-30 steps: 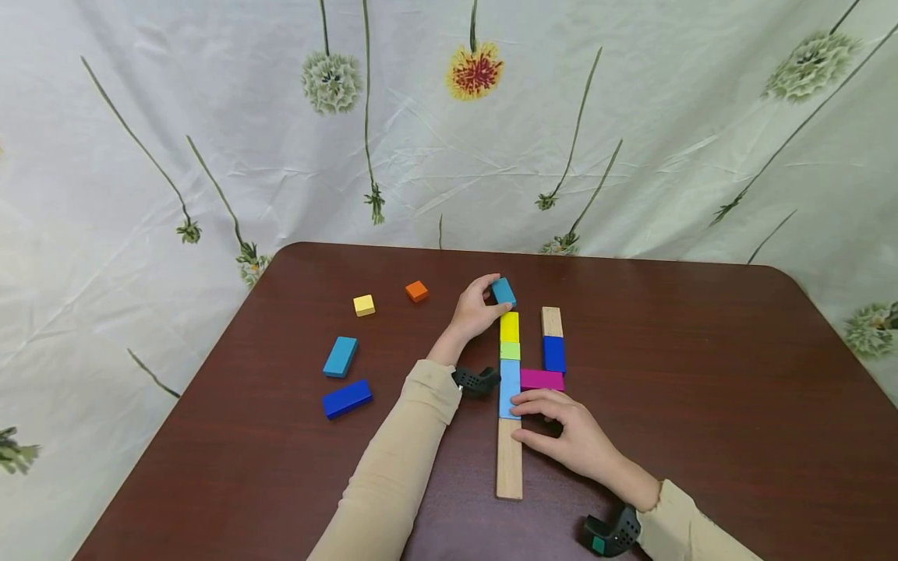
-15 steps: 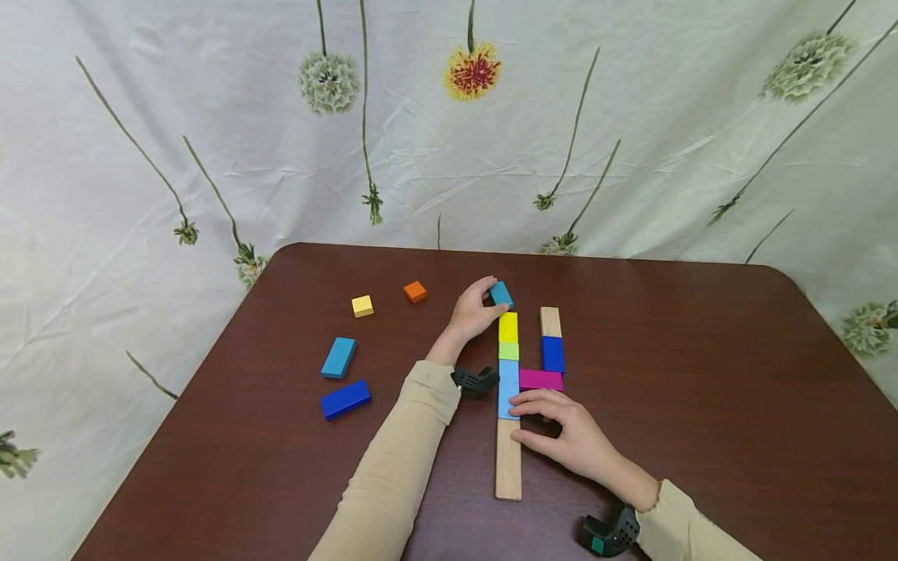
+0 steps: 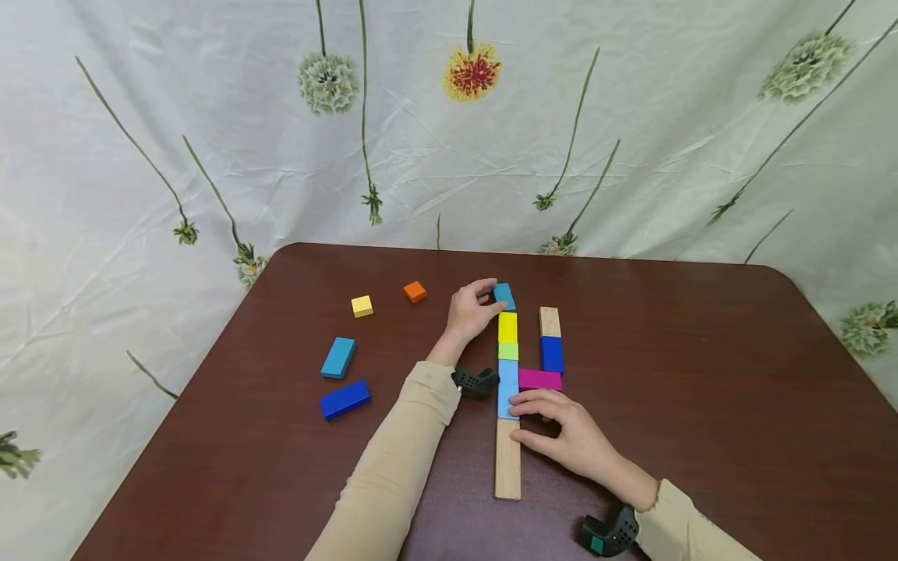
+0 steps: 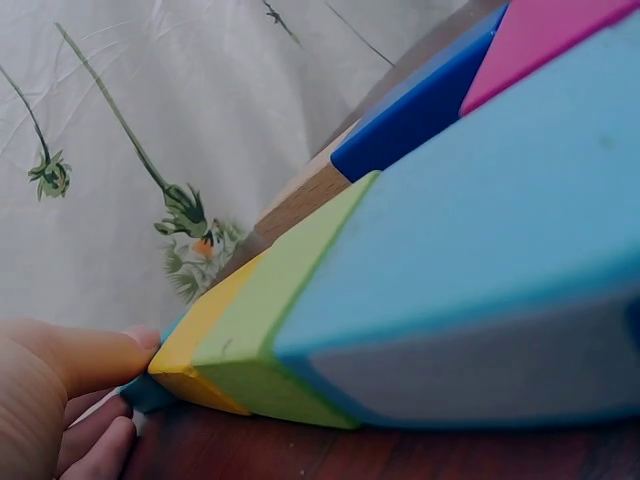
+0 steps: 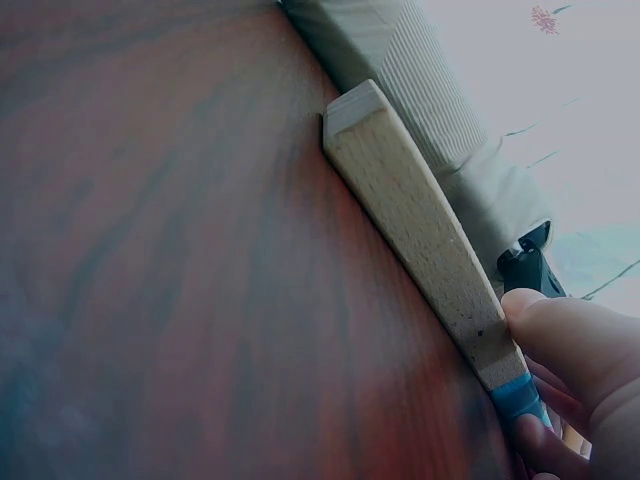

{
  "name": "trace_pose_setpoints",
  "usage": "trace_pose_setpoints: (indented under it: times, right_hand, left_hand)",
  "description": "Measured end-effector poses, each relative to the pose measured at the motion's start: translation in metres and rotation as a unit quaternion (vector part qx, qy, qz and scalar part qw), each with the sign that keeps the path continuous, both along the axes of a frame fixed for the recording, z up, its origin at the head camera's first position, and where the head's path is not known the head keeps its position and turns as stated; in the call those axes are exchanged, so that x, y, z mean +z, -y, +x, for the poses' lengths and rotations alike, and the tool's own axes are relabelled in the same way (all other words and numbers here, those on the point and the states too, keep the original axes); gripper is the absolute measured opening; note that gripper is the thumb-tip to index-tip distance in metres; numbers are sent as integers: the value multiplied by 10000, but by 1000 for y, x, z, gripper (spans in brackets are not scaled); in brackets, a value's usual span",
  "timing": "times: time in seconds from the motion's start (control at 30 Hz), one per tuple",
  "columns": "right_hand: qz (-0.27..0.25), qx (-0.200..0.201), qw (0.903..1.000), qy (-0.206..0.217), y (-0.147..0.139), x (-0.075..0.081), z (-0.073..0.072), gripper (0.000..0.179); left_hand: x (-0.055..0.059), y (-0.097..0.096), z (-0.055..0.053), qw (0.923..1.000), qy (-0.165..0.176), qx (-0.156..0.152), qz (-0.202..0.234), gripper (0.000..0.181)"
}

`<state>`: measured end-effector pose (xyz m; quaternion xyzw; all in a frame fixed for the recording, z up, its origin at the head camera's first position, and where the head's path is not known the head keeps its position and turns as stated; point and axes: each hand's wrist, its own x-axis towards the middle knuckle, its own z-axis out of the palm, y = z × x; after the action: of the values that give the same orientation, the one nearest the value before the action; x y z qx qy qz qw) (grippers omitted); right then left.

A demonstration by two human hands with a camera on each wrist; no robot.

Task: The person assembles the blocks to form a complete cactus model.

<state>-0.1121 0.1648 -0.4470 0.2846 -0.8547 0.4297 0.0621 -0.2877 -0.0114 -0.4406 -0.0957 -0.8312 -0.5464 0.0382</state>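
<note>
In the head view, my left hand (image 3: 470, 313) holds a blue block (image 3: 504, 296) at the far end of a row, thumb on its near side and fingers beyond. That block sits slightly tilted, close to a yellow block (image 3: 507, 327). Nearer come a light green block (image 3: 508, 351), a light blue block (image 3: 508, 382) and a long wooden block (image 3: 508, 463). My right hand (image 3: 571, 436) rests its fingertips on the light blue block's right edge, its thumb touching the wooden block. The right wrist view shows the thumb against the wooden block (image 5: 410, 210).
A magenta block (image 3: 540, 379) branches right from the row, leading to a dark blue block (image 3: 552, 354) and a small wooden block (image 3: 550, 321). Loose at left lie a yellow cube (image 3: 362, 306), an orange cube (image 3: 415, 292), a blue block (image 3: 338, 358) and a dark blue block (image 3: 345, 400).
The blue block in my left hand has turned a little straighter, nearer to line with the row. My left hand has shifted slightly; my right hand keeps its place.
</note>
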Motion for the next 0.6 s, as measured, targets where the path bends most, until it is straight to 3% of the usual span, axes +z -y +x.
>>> trace_pose_setpoints:
  times: [0.3,0.6]
  right_hand:
    - [-10,17,10000,-8,0,1,0,27]
    - [45,-3,10000,52,-1,3,0,27]
  left_hand:
    - [0,1,2,9997,-42,-161,-167,39]
    - [0,-1,3,9980,-295,-187,-528,36]
